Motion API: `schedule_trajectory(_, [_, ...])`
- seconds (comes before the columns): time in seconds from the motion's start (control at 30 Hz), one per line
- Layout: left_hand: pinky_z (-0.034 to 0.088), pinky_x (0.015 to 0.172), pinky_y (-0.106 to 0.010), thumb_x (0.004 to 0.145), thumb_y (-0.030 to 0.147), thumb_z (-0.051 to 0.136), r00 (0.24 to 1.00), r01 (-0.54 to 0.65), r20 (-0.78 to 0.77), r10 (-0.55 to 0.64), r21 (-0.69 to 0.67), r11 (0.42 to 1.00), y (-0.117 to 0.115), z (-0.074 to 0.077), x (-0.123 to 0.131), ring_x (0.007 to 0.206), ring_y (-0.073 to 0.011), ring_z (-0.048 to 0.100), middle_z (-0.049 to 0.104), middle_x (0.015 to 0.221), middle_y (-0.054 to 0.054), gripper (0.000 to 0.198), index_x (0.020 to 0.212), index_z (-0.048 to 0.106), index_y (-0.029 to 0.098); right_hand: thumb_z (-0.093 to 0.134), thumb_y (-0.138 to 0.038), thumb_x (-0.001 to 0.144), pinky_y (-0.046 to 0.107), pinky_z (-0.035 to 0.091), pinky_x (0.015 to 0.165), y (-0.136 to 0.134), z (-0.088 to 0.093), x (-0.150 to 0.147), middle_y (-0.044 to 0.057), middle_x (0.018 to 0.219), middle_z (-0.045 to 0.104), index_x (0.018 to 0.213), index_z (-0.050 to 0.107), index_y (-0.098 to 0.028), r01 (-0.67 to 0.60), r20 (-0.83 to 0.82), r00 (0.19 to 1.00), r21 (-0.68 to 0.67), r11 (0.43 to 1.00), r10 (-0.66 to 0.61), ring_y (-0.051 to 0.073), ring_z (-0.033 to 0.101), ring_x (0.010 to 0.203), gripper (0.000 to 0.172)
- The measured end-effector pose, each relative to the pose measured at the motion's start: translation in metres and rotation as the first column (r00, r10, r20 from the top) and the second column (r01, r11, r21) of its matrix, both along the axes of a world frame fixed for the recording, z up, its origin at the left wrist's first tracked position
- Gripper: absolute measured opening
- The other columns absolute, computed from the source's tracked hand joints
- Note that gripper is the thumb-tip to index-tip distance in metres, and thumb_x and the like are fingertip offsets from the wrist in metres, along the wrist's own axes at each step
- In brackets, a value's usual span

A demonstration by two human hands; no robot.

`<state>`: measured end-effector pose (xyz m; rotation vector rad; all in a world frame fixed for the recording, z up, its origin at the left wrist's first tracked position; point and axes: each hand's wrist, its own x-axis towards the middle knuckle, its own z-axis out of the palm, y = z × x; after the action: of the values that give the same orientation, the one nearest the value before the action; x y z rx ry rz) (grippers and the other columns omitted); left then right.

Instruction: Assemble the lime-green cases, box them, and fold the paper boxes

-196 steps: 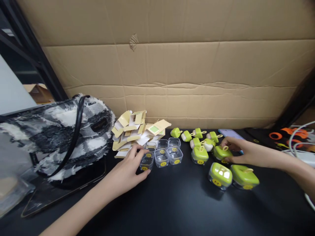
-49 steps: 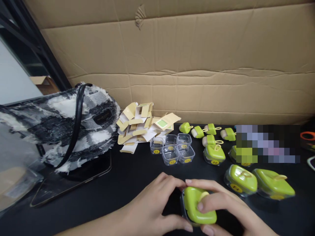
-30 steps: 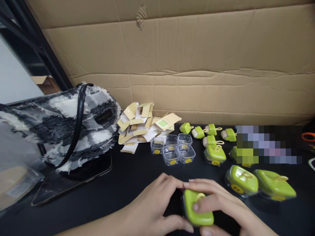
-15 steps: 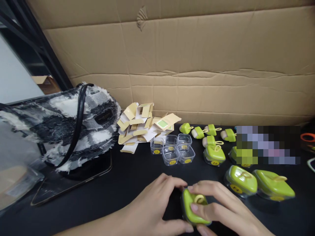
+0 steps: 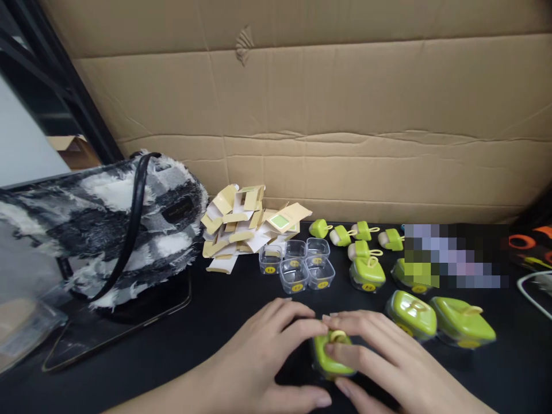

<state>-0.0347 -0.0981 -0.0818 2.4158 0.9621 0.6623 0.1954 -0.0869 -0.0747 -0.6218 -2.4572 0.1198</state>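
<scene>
A small box with a green lid (image 5: 324, 355) sits on the black table (image 5: 224, 310) near the front edge. Both my hands are wrapped round it. My left hand (image 5: 269, 359) cups its left side, fingers curled over the top and thumb below. From the right, my right hand (image 5: 383, 362) presses fingers down on the lid and its yellow ring. Several empty clear boxes (image 5: 297, 263) stand just beyond. Closed green-lidded boxes (image 5: 435, 322) lie to the right, with small green pieces (image 5: 345, 234) behind them.
A fuzzy black-and-white bag (image 5: 107, 224) fills the left side. A heap of tan cardboard inserts (image 5: 245, 221) lies at the back. A cardboard sheet (image 5: 328, 115) forms the back wall. White cable (image 5: 535, 287) and orange items (image 5: 524, 241) lie at the right edge.
Both hands went from the row of boxes at the back to the front with one green-lidded box. In the last second the fingers closed further over the lid, covering more of it.
</scene>
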Motion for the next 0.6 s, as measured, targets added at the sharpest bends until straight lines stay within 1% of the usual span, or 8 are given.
schedule_trajectory(0.1, [0.04,0.103,-0.041,0.085,0.036,0.067,0.992,-0.121,-0.012,0.124,0.13,0.984,0.009,0.001,-0.008,0.116,-0.0241,0.047,0.053,0.124,-0.006,0.055,0.131,0.039,0.027,0.056,-0.011,0.083,0.025,0.056,0.086,0.002,0.005,0.003,0.006,0.101,0.072,0.1,0.066,-0.022,0.064,0.024,0.998,0.034,0.997,-0.064,0.018,0.068,0.098,0.023])
schedule_trajectory(0.2, [0.034,0.106,-0.052,0.091,0.032,0.059,0.947,-0.279,-0.075,0.312,0.291,0.915,0.022,-0.001,-0.016,0.119,-0.0285,0.041,0.051,0.124,-0.008,0.042,0.131,0.045,0.026,0.052,-0.013,0.085,0.031,0.058,0.081,0.007,0.005,0.005,0.006,0.103,0.073,0.102,0.064,-0.023,0.111,0.03,0.993,0.118,0.987,-0.115,0.02,0.07,0.096,0.023])
schedule_trajectory(0.27, [0.036,0.103,-0.054,0.09,0.031,0.06,0.921,-0.325,-0.101,0.376,0.332,0.885,0.029,-0.003,-0.019,0.118,-0.0311,0.04,0.05,0.124,-0.009,0.036,0.126,0.052,0.026,0.053,-0.014,0.086,0.035,0.057,0.084,0.01,0.003,0.006,0.005,0.108,0.072,0.104,0.061,-0.025,0.12,0.072,0.989,0.149,0.982,-0.132,0.021,0.069,0.098,0.023])
schedule_trajectory(0.37, [0.039,0.1,-0.051,0.088,0.025,0.062,0.919,-0.337,-0.105,0.38,0.291,0.896,0.033,-0.005,-0.019,0.117,-0.0314,0.041,0.049,0.123,-0.009,0.018,0.105,0.061,0.022,0.056,-0.021,0.086,0.04,0.055,0.088,0.011,0.002,0.008,0.006,0.116,0.07,0.119,0.054,-0.023,0.138,0.122,0.979,0.19,0.972,-0.163,0.023,0.068,0.103,0.033])
schedule_trajectory(0.43, [0.041,0.098,-0.048,0.087,0.018,0.061,0.925,-0.334,-0.096,0.368,0.255,0.907,0.032,-0.004,-0.017,0.115,-0.0298,0.043,0.049,0.121,-0.009,0.005,0.091,0.06,0.02,0.056,-0.026,0.086,0.041,0.056,0.086,0.012,0.002,0.011,0.007,0.117,0.07,0.129,0.045,-0.02,0.169,0.124,0.972,0.212,0.963,-0.198,0.025,0.068,0.102,0.045])
schedule_trajectory(0.47, [0.042,0.097,-0.047,0.086,0.015,0.06,0.926,-0.335,-0.092,0.365,0.245,0.91,0.031,-0.003,-0.015,0.114,-0.029,0.044,0.05,0.121,-0.009,0.004,0.086,0.058,0.019,0.055,-0.028,0.087,0.041,0.056,0.085,0.012,0.003,0.012,0.008,0.116,0.071,0.132,0.042,-0.019,0.187,0.113,0.97,0.221,0.957,-0.216,0.025,0.068,0.101,0.047])
schedule_trajectory(0.53, [0.044,0.094,-0.043,0.084,0.014,0.06,0.93,-0.329,-0.089,0.356,0.227,0.916,0.029,-0.001,-0.014,0.111,-0.0277,0.047,0.05,0.12,-0.008,0.009,0.079,0.055,0.019,0.052,-0.029,0.088,0.04,0.055,0.082,0.016,0.007,0.017,0.006,0.111,0.072,0.13,0.043,-0.021,0.237,0.052,0.966,0.223,0.946,-0.254,0.024,0.069,0.097,0.043])
schedule_trajectory(0.6, [0.045,0.091,-0.039,0.083,0.015,0.06,0.94,-0.312,-0.087,0.329,0.162,0.936,0.026,0.001,-0.013,0.108,-0.0255,0.05,0.053,0.117,-0.006,0.013,0.075,0.051,0.019,0.051,-0.033,0.09,0.038,0.054,0.08,0.025,0.011,0.024,0.002,0.105,0.073,0.121,0.05,-0.026,0.309,-0.042,0.951,0.172,0.935,-0.307,0.023,0.069,0.093,0.031])
